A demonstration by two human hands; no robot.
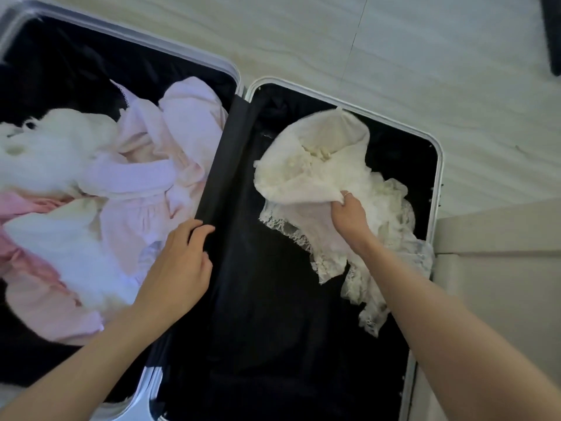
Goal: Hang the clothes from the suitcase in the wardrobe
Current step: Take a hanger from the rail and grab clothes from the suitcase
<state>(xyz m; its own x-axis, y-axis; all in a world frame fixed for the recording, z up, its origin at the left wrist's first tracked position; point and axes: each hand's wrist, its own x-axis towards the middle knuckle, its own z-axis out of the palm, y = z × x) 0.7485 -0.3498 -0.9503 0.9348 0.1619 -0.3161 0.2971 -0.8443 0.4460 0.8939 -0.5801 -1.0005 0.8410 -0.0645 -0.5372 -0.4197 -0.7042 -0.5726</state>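
Our right hand [349, 215] is curled into a cream lace garment [315, 174], the fingers buried in the cloth and bunching a fold of it; a thin ring shows on one finger. The garment lies in the right half of the open suitcase [437, 165], toward its far right part, with a smooth cream section heaped on the far side of the hand and lace trim spilling toward us along the right wall. Whether any of it is lifted clear of the dark lining we cannot tell.

Our left hand [182, 262] sits at the middle of the case, its fingers curled over the edge of a black fabric divider flap [218, 165] that runs from near to far between the two halves. The fingertips hook over the flap's left edge and the thumb side rests against it.

To the left of that flap, the left half of the suitcase holds a loose heap of clothes: a pale pink garment [170, 141] nearest the flap, a fluffy white piece [51, 153] further left, a deeper pink piece [27, 238] at the left edge, and another white piece [69, 247] lying over it. They are overexposed, so we cannot make out their shapes.

The suitcase has a pale metal-coloured rim and rests on a light tiled floor [394, 56]. A pale beige furniture edge [501, 232] stands just beside the right wall of the case, and a dark object [554, 34] cuts into the far right corner.
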